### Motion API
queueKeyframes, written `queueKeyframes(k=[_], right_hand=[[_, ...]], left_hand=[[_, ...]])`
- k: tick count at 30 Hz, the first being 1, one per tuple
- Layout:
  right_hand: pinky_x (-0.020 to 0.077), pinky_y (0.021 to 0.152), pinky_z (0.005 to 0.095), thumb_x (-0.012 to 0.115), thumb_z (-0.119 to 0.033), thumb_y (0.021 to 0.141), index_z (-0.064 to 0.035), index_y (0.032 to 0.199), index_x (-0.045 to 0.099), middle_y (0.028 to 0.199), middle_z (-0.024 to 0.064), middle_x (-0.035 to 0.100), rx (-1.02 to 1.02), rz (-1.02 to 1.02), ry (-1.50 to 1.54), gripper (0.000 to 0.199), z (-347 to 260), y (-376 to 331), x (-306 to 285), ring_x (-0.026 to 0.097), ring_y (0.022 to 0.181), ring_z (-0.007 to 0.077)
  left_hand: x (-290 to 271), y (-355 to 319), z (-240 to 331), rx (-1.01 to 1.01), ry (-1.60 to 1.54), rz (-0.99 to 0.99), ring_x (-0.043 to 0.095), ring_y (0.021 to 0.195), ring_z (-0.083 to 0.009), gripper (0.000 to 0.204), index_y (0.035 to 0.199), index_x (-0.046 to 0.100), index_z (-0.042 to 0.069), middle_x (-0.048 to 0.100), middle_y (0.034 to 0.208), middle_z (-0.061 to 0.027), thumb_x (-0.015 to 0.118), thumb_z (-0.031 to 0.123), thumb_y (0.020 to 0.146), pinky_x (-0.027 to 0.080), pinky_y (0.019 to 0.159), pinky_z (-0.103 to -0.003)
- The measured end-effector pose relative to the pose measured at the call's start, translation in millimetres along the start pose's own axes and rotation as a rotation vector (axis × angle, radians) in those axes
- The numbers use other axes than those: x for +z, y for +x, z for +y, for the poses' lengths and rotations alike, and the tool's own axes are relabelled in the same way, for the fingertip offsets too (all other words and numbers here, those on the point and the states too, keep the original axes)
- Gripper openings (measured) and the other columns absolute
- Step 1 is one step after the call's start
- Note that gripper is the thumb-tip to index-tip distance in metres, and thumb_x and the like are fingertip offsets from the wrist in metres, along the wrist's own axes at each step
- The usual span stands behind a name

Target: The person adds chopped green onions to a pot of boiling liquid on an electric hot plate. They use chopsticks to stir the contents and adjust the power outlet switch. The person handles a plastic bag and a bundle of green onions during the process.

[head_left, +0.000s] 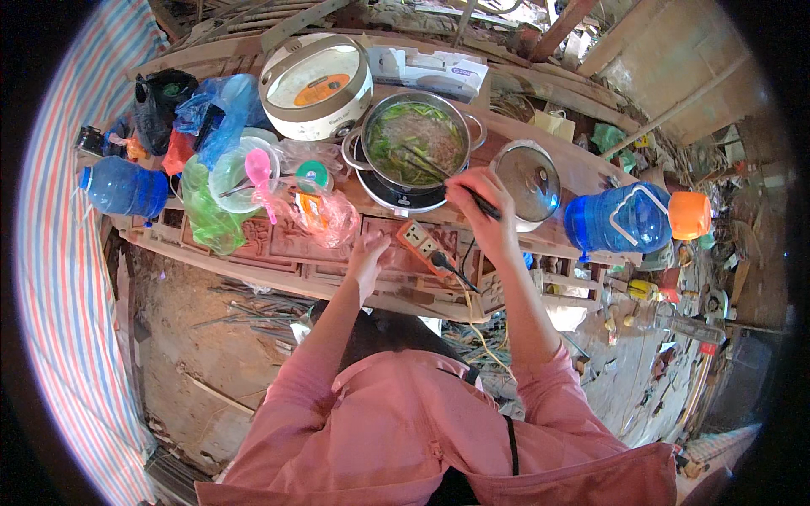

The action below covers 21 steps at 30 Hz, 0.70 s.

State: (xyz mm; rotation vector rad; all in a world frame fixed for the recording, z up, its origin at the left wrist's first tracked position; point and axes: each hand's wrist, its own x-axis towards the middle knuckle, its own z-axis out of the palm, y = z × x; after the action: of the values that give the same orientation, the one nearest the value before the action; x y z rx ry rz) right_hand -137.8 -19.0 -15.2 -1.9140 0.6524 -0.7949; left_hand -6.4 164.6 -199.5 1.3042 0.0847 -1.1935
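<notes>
Dark chopsticks (423,161) are in my right hand (483,196), gripped near their upper ends, with the tips down in a steel pot (413,185). Green stalks and pale, brownish pieces lie in broth inside the pot, which sits on a round black-and-silver electric cooker (398,200). My left hand (369,258) is at the table's near edge, fingers loosely bent and apart, holding nothing. Just right of it lies an orange-sided power strip (417,239) with a black plug (440,260) in it. Beside my right hand rests a glass lid (529,179) over a pale vessel.
Behind stands a white rice cooker (314,91) and a white box (426,71). To the left are a white bowl (226,175) with a pink ladle (258,171), plastic bags (211,215) and a blue water jug (126,187). Another blue jug (614,219) lies right.
</notes>
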Motion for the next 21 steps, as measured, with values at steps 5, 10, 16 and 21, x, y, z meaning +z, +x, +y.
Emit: queueKeyframes(k=[5,10,16,21], right_hand=[[0.0480,0.079,0.0289,0.066,-0.010,0.090,-0.0017,0.098,0.069,0.092,0.0069,0.063,-0.042,-0.206,0.009,0.012,29.4,48.3,27.6,0.062,0.087,0.0177],[0.0481,0.080,0.0297,0.067,-0.012,0.089,-0.0022,0.099,0.069,0.092,0.0074,0.067,0.021,0.008,-0.016,0.014,50.5,77.8,17.2,0.062,0.088,0.0176],[0.0474,0.080,0.0318,0.066,-0.021,0.091,-0.0046,0.099,0.070,0.094,0.0076,0.065,-0.175,-0.118,-0.363,0.019,52.5,99.4,25.4,0.063,0.087,0.0201],[0.0477,0.085,0.0348,0.066,-0.026,0.092,-0.0075,0.101,0.070,0.097,0.0068,0.067,0.033,-0.051,-0.155,0.021,54.6,100.9,23.3,0.063,0.093,0.0210]], left_hand=[[-67.3,-62.3,-2.6,-0.055,-0.055,0.041,0.061,0.079,-0.0131,0.038,0.121,0.053,0.012,0.060,0.099,-0.0032,0.072,0.017,0.088,0.053,0.069,-0.029],[-130.3,-111.4,-2.4,-0.109,-0.030,0.292,0.060,0.079,-0.0140,0.046,0.128,0.048,0.011,0.061,0.099,-0.0049,0.069,0.015,0.088,0.052,0.068,-0.029],[-158.8,-145.0,-4.0,-0.058,-0.154,0.404,0.058,0.077,-0.0147,0.037,0.129,0.047,0.008,0.061,0.110,-0.0093,0.058,0.013,0.094,0.050,0.065,-0.028],[-158.4,-151.5,-2.1,0.010,-0.183,0.396,0.058,0.076,-0.0146,0.035,0.128,0.046,0.008,0.060,0.111,-0.0096,0.057,0.013,0.094,0.049,0.064,-0.027]])
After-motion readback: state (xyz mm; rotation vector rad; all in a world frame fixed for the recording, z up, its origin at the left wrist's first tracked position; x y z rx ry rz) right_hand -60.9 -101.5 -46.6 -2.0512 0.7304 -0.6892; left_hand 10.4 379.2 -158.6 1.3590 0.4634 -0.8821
